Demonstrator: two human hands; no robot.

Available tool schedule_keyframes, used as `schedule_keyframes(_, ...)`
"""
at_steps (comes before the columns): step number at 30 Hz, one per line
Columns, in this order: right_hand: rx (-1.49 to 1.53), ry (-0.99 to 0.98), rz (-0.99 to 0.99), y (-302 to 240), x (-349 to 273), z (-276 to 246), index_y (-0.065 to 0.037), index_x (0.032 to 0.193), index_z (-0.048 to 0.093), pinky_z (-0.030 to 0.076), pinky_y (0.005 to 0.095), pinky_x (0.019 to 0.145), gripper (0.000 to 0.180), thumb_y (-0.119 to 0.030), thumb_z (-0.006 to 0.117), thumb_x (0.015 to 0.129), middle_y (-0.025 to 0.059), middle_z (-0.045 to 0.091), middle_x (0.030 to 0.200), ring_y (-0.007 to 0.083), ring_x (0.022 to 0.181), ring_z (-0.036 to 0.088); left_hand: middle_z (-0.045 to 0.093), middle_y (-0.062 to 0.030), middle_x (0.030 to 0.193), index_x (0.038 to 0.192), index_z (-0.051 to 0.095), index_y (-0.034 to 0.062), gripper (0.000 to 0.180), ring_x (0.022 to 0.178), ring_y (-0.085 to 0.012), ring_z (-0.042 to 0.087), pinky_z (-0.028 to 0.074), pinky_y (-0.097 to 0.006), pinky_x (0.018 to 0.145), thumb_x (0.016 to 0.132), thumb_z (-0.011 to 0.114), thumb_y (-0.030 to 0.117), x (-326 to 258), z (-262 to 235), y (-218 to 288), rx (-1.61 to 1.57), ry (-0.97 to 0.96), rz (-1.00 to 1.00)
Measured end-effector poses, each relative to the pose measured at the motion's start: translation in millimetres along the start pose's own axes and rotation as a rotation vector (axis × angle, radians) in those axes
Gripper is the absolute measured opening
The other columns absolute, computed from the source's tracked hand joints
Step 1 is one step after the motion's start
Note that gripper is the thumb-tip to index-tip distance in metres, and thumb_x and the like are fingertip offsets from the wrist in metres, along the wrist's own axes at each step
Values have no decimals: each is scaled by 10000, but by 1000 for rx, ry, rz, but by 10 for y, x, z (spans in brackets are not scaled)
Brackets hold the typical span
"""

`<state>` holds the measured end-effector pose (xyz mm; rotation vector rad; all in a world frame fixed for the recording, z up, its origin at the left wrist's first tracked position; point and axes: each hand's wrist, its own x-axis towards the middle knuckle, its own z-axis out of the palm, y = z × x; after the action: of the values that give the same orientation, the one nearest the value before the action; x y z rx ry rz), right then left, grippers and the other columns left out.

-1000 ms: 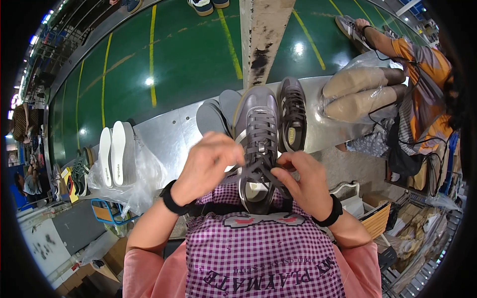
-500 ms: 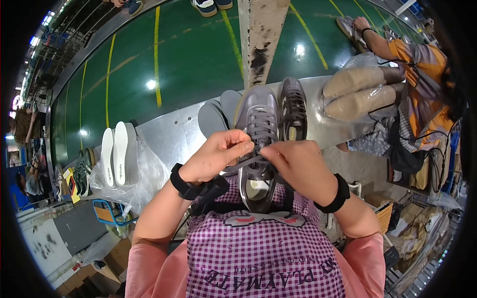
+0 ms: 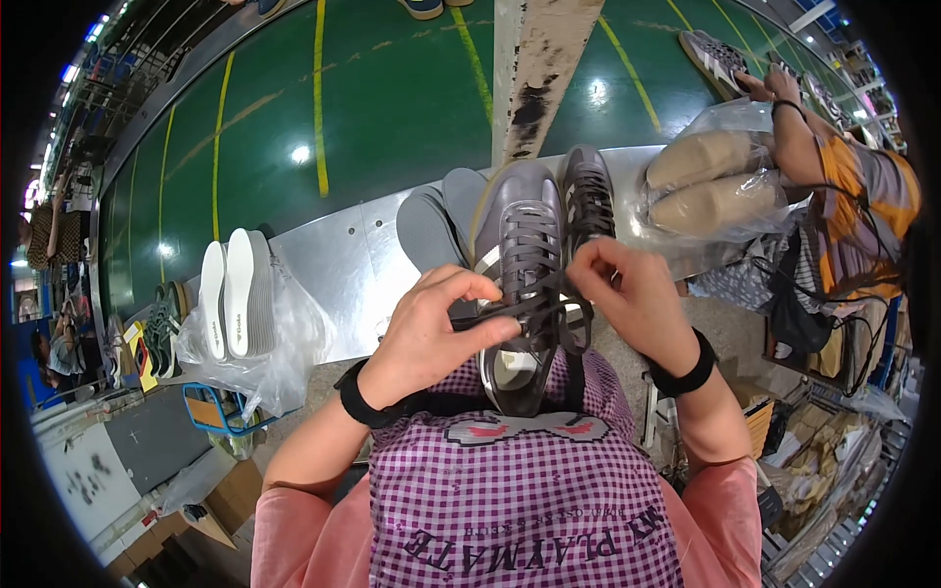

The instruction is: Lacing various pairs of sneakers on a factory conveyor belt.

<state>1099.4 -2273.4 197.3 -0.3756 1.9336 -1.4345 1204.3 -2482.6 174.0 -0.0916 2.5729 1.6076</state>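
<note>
A silvery grey-brown sneaker (image 3: 498,201) rests toe away from me, its heel against my checked apron (image 3: 520,490). Dark laces (image 3: 530,245) run up its tongue, with a loose loop hanging at its right side. My left hand (image 3: 421,323) is at the shoe's left side, thumb and forefinger closing on the shoelace near the collar. On the other side, my right hand (image 3: 632,299) has curled fingers pinching the lace; the fingertips are partly hidden. A second, darker laced sneaker (image 3: 590,191) stands just right of the first. Grey insoles (image 3: 423,230) lie to its left.
A metal ledge (image 3: 358,265) borders the green conveyor belt (image 3: 392,118), and a worn post (image 3: 539,78) rises beyond the shoes. White soles (image 3: 250,294) sit on plastic at left. Bagged beige shoe forms (image 3: 706,162) lie at right, near a co-worker's arm (image 3: 799,147).
My hands have moved apart: the right drew rightward off the laces, the left came lower over the collar. A lace loop now shows on the right. The co-worker's hand shifted away from a shoe's toe.
</note>
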Motion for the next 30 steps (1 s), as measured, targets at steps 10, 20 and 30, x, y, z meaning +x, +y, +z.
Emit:
schedule_keyframes(10,-917,119,-709,155,-245,284,-27,841,597,424,312,705,156,-115,644,721,76,518,824,243,807,518,568,-43,931,844,625,75,216,879,-241,537,404,-335,766,689,756,147,-35,46,181,522,164,521)
schedule_keyframes(20,-140,-474,-147,145,-649,-216,-15,877,574,438,311,641,219,-228,623,876,81,609,811,186,736,592,593,-28,936,814,590,73,175,900,-226,512,387,-326,833,720,737,60,-104,-138,77,-316,-248,84)
schedule_keyframes(30,-108,-126,-503,-270,-607,-200,-3,871,649,444,354,565,146,-115,693,790,147,596,767,267,678,607,579,-47,728,798,602,56,203,746,-263,518,422,-323,645,676,756,103,-46,20,307,238,-58,292)
